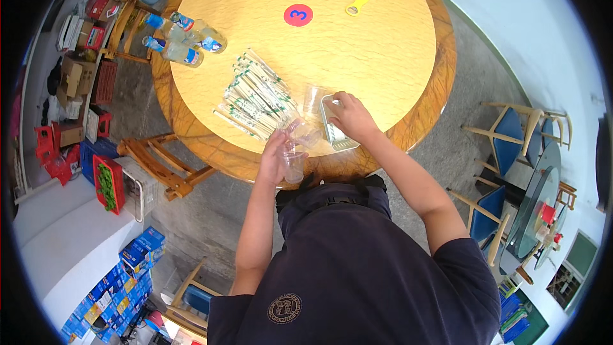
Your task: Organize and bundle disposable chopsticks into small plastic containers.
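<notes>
My left hand [273, 157] is closed on a clear plastic cup [293, 165] at the near edge of the round table. More clear cups [306, 134] lie just above it, against a pile of paper-wrapped chopsticks [258, 93]. My right hand [352, 117] reaches over a pale green plastic basket [342, 143], fingers bent at its far rim; whether they grip anything is hidden. Another clear cup [313, 98] is beside the basket's left side. Farther off on the tabletop are a round red marker [298, 15] with a blue number and a yellow bottle opener [357, 4].
Several glass bottles [184, 38] stand at the table's left side. A wooden chair [167, 165] is close to the table's lower left edge, near a red crate of greens [109, 184]. Blue-seated chairs [507, 134] and a glass-topped table [539, 206] are on the right.
</notes>
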Tool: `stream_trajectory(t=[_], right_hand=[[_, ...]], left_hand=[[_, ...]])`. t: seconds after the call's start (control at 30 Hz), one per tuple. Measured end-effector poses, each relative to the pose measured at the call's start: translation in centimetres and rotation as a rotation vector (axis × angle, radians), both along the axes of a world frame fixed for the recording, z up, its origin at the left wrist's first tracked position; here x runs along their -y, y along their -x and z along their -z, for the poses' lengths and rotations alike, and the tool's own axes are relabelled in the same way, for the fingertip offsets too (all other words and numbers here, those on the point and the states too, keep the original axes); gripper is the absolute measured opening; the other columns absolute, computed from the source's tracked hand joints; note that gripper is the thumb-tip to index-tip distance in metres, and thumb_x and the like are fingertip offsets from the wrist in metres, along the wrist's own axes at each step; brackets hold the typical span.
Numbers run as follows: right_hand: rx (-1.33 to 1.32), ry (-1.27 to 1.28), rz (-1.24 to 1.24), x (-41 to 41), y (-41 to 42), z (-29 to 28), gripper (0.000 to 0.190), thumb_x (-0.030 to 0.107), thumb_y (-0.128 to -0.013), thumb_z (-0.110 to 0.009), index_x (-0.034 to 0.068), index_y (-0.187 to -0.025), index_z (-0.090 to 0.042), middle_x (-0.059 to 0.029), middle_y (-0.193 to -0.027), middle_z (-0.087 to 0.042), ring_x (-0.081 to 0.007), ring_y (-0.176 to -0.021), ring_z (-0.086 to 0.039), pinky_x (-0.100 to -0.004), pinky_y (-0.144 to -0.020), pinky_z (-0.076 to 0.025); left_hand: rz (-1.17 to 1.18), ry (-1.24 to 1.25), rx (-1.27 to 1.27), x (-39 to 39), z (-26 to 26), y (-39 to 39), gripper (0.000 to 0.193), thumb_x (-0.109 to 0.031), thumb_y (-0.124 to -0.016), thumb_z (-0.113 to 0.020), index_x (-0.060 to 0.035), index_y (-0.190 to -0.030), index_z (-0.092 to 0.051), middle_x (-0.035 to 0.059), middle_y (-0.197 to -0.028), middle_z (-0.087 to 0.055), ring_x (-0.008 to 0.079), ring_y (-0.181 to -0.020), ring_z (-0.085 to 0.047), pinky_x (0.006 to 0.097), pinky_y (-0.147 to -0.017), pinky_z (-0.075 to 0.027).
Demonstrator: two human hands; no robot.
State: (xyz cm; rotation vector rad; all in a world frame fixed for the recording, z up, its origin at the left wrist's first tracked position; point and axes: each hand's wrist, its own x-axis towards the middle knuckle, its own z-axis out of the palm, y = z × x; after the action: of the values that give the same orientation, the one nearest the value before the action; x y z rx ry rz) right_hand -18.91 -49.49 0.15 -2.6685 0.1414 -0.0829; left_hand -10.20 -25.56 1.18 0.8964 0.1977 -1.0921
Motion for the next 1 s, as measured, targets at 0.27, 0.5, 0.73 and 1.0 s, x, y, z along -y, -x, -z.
stream_trajectory(t=[0.27, 0.5, 0.73, 1.0], right_hand=[[0.268, -0.087, -0.044, 0.7, 1.2, 0.4, 0.021, 0.011, -0.077, -0.074, 0.005, -0.094, -0.063, -0.0118, -0.114, -0.059, -0.0324, -0.103, -0.059, -0.0399, -0.088, -0.050], [0.270, -0.082, -0.064, 1.3, 1.3, 0.9, 0.023, 0.011, -0.077, -0.074, 0.005, -0.097, -0.063, -0.0131, -0.113, -0.059, -0.0327, -0.103, -0.059, -0.0406, -0.089, -0.050], [0.105, -0.053, -0.019, 0.7, 0.9, 0.2, 0.041, 0.008, -0.076, -0.070, 0.006, -0.116, -0.059, -0.0138, -0.119, -0.056, -0.0321, -0.111, -0.055, -0.0393, -0.094, -0.048], [-0.072, -0.055, 0.063, 0.6, 0.3, 0.0, 0.041, 0.008, -0.074, -0.065, 0.004, -0.115, -0.059, -0.0161, -0.108, -0.054, -0.0335, -0.104, -0.055, -0.0424, -0.089, -0.050]], left_hand=[[-0.011, -0.022, 0.000, -0.1, 0.0, 0.4, 0.040, -0.028, -0.097, -0.051, -0.0097, -0.133, -0.046, 0.0067, -0.143, -0.049, 0.0236, -0.112, -0.057, 0.0494, -0.081, -0.056], [0.001, -0.030, 0.009, 0.1, 0.0, 0.3, 0.042, -0.027, -0.098, -0.050, -0.0098, -0.136, -0.044, 0.0068, -0.142, -0.049, 0.0231, -0.111, -0.056, 0.0493, -0.081, -0.056], [-0.005, -0.036, 0.002, 0.4, -0.2, 0.4, 0.039, -0.026, -0.098, -0.051, -0.0102, -0.133, -0.046, 0.0077, -0.142, -0.049, 0.0239, -0.110, -0.057, 0.0496, -0.081, -0.056], [0.044, -0.003, 0.026, 0.7, 0.6, 0.6, 0.031, -0.031, -0.096, -0.054, -0.0118, -0.120, -0.052, 0.0084, -0.148, -0.043, 0.0286, -0.119, -0.054, 0.0469, -0.080, -0.057]])
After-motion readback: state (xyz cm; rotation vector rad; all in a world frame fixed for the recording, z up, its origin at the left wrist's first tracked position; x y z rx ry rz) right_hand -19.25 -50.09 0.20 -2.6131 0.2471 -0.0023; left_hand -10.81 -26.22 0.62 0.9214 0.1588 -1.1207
